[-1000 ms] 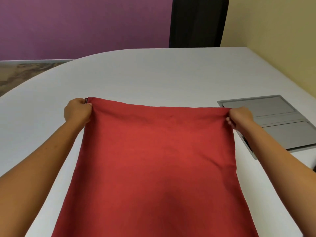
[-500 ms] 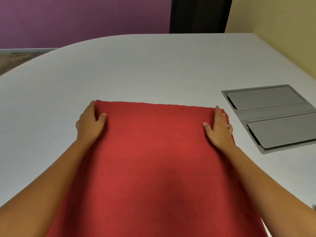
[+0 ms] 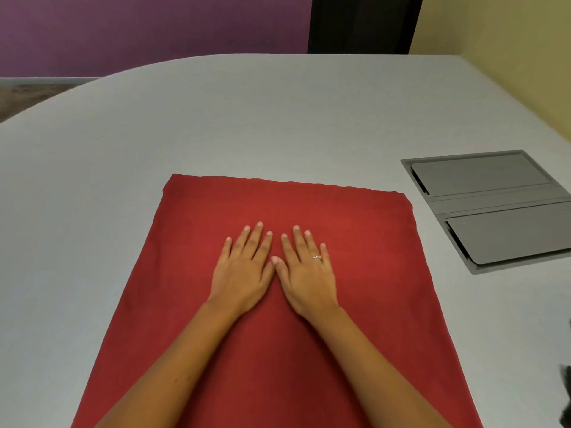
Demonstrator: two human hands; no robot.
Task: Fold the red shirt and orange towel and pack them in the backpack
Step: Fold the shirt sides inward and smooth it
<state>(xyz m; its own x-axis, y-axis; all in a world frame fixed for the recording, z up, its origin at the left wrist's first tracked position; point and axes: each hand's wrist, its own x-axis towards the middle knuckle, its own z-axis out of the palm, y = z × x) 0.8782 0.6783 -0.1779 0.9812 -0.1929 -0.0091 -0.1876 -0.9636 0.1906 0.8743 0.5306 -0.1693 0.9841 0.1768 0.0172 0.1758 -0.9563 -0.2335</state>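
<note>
Both hands have let go of the far corners and slid inward to the middle of the red shirt [image 3: 278, 304]. The left hand [image 3: 242, 273] and right hand [image 3: 304, 273] now lie flat, fingers straight, thumbs nearly touching, pressing the cloth onto the desk [image 3: 247, 118]. The shirt runs from the near edge toward the desk's centre (far hem straight), so smoothing seems done and folding can start. A grey cable hatch [image 3: 491, 208] sits toward the right edge.

Near end of red cloth [image 3: 309, 211] and dark object [image 3: 566, 393] cut off by frame edges.
</note>
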